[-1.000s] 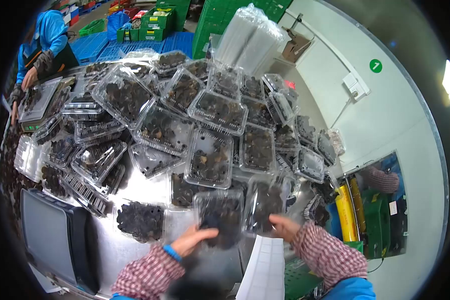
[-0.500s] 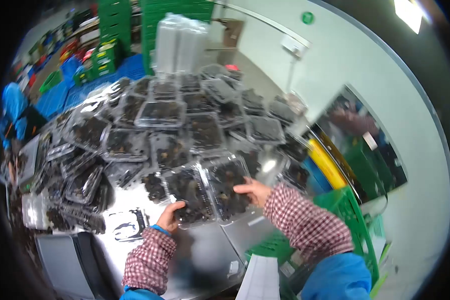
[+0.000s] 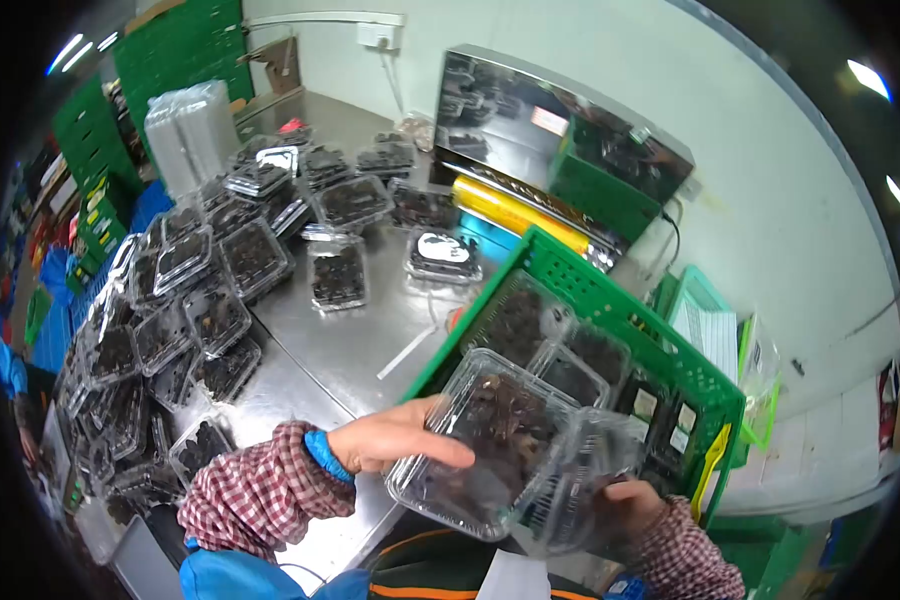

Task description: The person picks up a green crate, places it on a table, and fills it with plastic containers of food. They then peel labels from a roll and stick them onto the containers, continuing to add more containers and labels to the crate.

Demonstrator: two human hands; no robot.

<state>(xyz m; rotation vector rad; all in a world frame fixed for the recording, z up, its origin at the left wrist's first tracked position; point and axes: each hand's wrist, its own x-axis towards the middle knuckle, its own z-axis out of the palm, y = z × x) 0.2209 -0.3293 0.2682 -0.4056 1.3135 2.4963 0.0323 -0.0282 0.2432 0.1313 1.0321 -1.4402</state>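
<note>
My left hand (image 3: 395,440) grips the left side of a clear plastic clamshell box (image 3: 490,430) filled with dark brown pieces, thumb over its lid. Against its right side stands a second clamshell box (image 3: 585,480), steeply tilted and smeared by motion. My right hand (image 3: 632,510) is closed on that box's right side, its fingers partly hidden. Both boxes are held over the near edge of a green crate (image 3: 635,325). Inside the crate lie several similar boxes, among them a filled box (image 3: 520,315) at its far left corner and some with white labels.
Many filled clamshell boxes (image 3: 255,258) are heaped on the steel table (image 3: 305,345) at left. Beyond the crate, a yellow roll (image 3: 520,212) lies below a shiny metal panel (image 3: 500,115) near the wall. Tall stacked clear packaging (image 3: 192,135) stands at the back.
My view has swung right. The two boxes have moved from over the table to over the green crate, and the right one now tilts steeply.
</note>
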